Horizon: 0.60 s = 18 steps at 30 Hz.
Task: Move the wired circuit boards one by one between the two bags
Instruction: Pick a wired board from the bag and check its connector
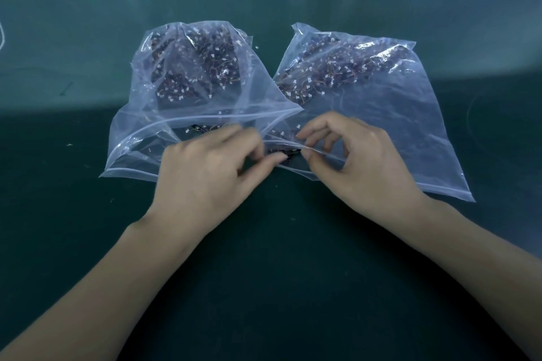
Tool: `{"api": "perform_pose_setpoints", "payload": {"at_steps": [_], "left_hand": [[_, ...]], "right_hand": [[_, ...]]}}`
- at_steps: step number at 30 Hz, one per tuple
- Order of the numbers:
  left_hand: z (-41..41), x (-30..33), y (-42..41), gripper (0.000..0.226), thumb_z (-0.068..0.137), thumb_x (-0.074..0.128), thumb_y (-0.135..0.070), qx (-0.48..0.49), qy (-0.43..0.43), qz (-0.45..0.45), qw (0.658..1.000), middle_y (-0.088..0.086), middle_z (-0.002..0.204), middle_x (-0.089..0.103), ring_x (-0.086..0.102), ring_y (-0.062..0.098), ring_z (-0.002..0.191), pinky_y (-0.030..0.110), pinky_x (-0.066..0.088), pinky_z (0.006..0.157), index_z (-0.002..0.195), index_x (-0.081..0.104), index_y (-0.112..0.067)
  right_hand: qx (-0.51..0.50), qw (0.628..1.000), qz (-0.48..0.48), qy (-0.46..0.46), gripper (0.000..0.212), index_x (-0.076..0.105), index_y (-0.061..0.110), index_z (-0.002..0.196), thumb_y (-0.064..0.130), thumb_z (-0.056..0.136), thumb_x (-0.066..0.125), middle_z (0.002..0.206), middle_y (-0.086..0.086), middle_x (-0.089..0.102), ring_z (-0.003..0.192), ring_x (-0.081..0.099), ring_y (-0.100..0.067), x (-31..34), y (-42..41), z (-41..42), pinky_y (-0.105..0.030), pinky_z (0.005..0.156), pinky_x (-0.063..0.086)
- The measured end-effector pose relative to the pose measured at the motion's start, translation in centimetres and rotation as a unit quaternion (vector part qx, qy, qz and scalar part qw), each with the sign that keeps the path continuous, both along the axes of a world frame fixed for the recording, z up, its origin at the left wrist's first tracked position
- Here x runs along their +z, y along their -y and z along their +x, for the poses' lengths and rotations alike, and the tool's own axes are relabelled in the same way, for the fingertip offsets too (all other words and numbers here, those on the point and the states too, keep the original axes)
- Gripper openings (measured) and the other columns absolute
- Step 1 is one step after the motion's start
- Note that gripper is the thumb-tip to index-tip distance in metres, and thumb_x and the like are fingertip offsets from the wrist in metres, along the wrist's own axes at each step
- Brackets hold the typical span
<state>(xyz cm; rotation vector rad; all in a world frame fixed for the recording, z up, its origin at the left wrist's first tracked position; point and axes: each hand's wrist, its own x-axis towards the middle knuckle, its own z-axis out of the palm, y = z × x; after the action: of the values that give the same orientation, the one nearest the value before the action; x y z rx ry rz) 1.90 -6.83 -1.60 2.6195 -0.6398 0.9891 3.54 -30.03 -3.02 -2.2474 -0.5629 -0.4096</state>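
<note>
On the green table [88, 243] two clear zip bags lie side by side, mouths toward the person, each heaped with dark wired boards at its far end.

The left bag [187, 91] gapes open, its zip lip arching from about 9 o'clock of the left hand [211, 167] across to 1 o'clock. That hand lies at the bag's near right corner with fingers curled and thumb meeting fingertip; it seems to pinch something small and dark at the bags' meeting edge, though whether board or film cannot be told.

Just to the hand's 3 o'clock, a board [289, 152] shows dark at the mouth of the right bag [381, 97]. The right hand [352, 155] pinches that bag's upper lip between thumb and forefinger, lifting it, with the other fingers curled loosely above.

The board lies between the two hands, touching or nearly touching both, and its long axis seems to run left-right. The left hand looks better placed to take it, since the right is occupied holding the mouth open.
</note>
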Motion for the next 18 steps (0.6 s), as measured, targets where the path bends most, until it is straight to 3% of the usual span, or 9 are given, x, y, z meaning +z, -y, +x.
{"api": "perform_pose_setpoints", "payload": {"at_steps": [3,5,8,9,11,14,18], "left_hand": [[0.2,0.1,-1.7,0.047,0.109,0.057,-0.04,0.064,-0.002,-0.007,0.998,-0.011,0.058,0.036,0.042,0.021,0.049,0.029,0.033,0.051,0.068,0.049,-0.018],[0.6,0.1,-2.9,0.041,0.11,0.057,-0.036,0.104,-0.02,0.004,0.994,-0.009,0.06,0.048,0.053,0.03,0.053,0.034,0.041,0.055,0.073,0.059,-0.017],[1.1,0.4,-4.3,0.012,0.101,0.07,-0.026,0.113,-0.039,0.033,0.992,0.001,0.086,0.075,0.071,0.037,0.078,0.048,0.058,0.066,0.106,0.08,-0.022],[1.3,0.4,-4.7,0.016,0.098,0.074,-0.026,0.115,-0.045,0.042,0.991,0.003,0.093,0.078,0.073,0.037,0.084,0.051,0.06,0.072,0.113,0.081,-0.023],[1.6,0.3,-5.2,0.024,0.092,0.078,-0.038,0.13,-0.079,0.05,0.987,0.003,0.101,0.078,0.073,0.037,0.094,0.051,0.058,0.082,0.112,0.082,-0.024],[1.8,-0.2,-5.4,0.033,0.087,0.074,-0.058,0.167,-0.137,0.063,0.974,-0.004,0.101,0.075,0.07,0.031,0.1,0.045,0.053,0.085,0.103,0.083,-0.03],[1.7,-0.2,-5.3,0.02,0.089,0.08,-0.049,0.166,-0.158,0.062,0.972,-0.007,0.1,0.074,0.068,0.03,0.102,0.046,0.051,0.087,0.102,0.082,-0.035]], "right_hand": [[-0.001,1.0,0.003,-0.002,0.022,0.069,0.029,0.107,0.015,0.092,0.076,0.093,0.016,0.07,0.09,0.063,-0.012,-0.1,-0.1,-0.1,-0.02,0.076,0.046],[-0.001,1.0,0.003,-0.002,0.021,0.07,0.028,0.107,0.015,0.092,0.076,0.093,0.015,0.07,0.09,0.063,-0.012,-0.1,-0.1,0.0,-0.02,0.076,0.046],[-0.001,1.0,0.001,-0.004,0.021,0.069,0.028,0.108,0.016,0.092,0.076,0.094,0.016,0.07,0.09,0.063,-0.012,-0.1,0.0,0.0,-0.022,0.076,0.047],[0.0,1.0,0.002,-0.005,0.021,0.069,0.028,0.108,0.016,0.092,0.076,0.094,0.016,0.07,0.091,0.063,-0.012,-0.1,0.0,0.0,-0.022,0.076,0.047],[0.0,1.0,0.003,-0.007,0.021,0.069,0.028,0.108,0.016,0.092,0.076,0.094,0.016,0.07,0.091,0.063,-0.012,-0.1,0.0,0.0,-0.024,0.076,0.048],[0.0,1.0,0.005,-0.009,0.022,0.069,0.028,0.108,0.016,0.092,0.076,0.094,0.016,0.07,0.091,0.063,-0.012,-0.1,0.0,-0.1,-0.028,0.078,0.051],[0.003,1.0,0.005,-0.014,0.022,0.069,0.029,0.108,0.016,0.092,0.077,0.093,0.016,0.07,0.091,0.063,-0.012,0.0,0.0,-0.1,-0.036,0.082,0.054]]}}
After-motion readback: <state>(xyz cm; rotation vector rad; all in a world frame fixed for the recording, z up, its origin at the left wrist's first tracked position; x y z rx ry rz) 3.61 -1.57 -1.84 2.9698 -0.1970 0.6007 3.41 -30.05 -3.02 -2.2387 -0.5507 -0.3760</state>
